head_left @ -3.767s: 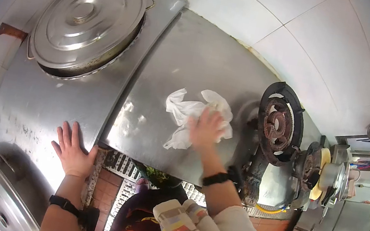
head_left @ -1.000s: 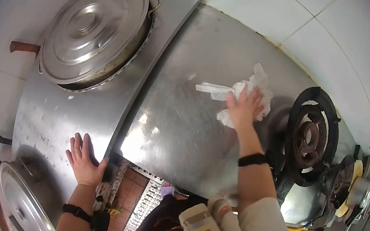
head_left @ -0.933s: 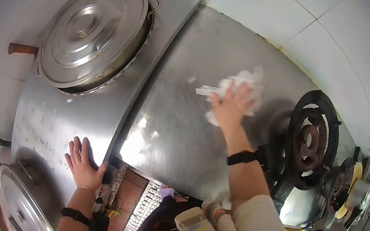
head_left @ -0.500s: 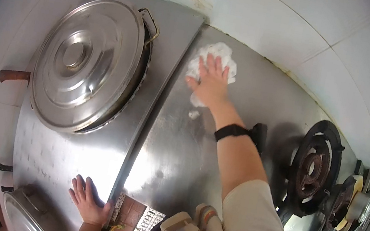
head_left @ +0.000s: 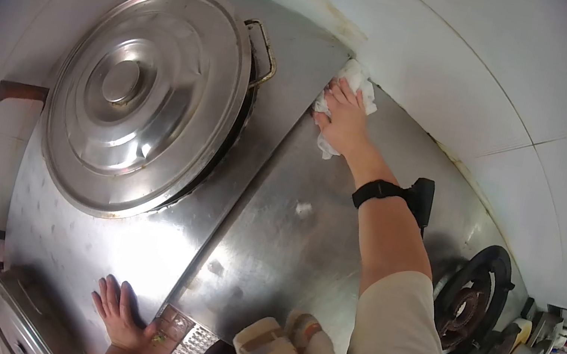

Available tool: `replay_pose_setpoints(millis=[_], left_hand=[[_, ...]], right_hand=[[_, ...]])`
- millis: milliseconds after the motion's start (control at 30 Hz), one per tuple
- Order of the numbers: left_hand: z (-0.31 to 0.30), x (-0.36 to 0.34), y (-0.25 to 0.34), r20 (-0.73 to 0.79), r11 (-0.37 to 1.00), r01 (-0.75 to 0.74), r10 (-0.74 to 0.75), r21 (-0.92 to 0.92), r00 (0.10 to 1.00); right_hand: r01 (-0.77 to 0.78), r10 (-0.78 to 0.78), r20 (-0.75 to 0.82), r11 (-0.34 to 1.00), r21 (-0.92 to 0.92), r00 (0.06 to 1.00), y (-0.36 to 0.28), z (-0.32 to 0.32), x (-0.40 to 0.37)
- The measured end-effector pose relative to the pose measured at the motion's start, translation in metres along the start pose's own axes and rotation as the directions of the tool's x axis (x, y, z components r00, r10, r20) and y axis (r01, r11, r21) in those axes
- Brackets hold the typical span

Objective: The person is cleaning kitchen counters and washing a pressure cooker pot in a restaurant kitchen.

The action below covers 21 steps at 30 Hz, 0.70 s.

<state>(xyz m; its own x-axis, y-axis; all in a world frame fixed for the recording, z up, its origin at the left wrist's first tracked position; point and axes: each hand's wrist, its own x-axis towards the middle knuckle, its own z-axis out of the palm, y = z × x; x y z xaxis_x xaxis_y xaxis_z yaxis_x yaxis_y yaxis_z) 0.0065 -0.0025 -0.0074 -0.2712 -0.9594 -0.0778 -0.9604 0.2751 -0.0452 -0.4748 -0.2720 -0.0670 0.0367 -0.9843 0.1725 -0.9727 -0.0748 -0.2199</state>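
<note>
My right hand (head_left: 345, 120) presses a crumpled white cloth (head_left: 363, 77) onto the steel counter (head_left: 285, 253), at its back corner beside the wall. The fingers lie over the cloth, which bunches out around them and hangs below the palm. Leaning on the adjoining steel stove top (head_left: 96, 250), my left hand (head_left: 120, 315) is flat with its fingers spread and nothing in them. A small pale bit (head_left: 303, 209) lies on the counter, some way below the cloth.
A large pot under a dented steel lid (head_left: 151, 108) fills the left side, its loop handle (head_left: 263, 56) jutting right. A black gas burner (head_left: 465, 308) stands at right, with pans beyond. Another lidded pot (head_left: 24, 313) is at lower left. White tiled wall (head_left: 458, 48) borders the back.
My right hand has slid the cloth toward the back corner and the seam between the steel tops. The view has shifted; my left hand stays resting on the steel.
</note>
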Motion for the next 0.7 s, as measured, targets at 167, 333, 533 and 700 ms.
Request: replay_pose_setpoints(millis=[167, 333, 533, 700], left_hand=[[0.0, 0.001, 0.001, 0.011, 0.999, 0.021, -0.021, -0.028, 1.0], [-0.004, 0.002, 0.006, 0.023, 0.992, 0.066, -0.064, -0.108, 0.998], [-0.007, 0.003, 0.009, 0.014, 0.986, 0.098, -0.097, -0.133, 0.995], [-0.014, 0.003, 0.009, 0.028, 0.975, 0.147, -0.144, -0.167, 0.989]], right_hand=[[0.144, -0.145, 0.033, 0.989, 0.018, 0.989, -0.008, 0.0, -0.02], [0.339, -0.345, 0.104, 0.938, 0.074, 0.933, -0.049, -0.005, -0.069], [0.528, -0.588, 0.231, 0.804, 0.274, 0.775, -0.135, -0.013, -0.152], [0.6, -0.777, 0.243, 0.61, 0.518, 0.581, -0.223, -0.009, -0.253]])
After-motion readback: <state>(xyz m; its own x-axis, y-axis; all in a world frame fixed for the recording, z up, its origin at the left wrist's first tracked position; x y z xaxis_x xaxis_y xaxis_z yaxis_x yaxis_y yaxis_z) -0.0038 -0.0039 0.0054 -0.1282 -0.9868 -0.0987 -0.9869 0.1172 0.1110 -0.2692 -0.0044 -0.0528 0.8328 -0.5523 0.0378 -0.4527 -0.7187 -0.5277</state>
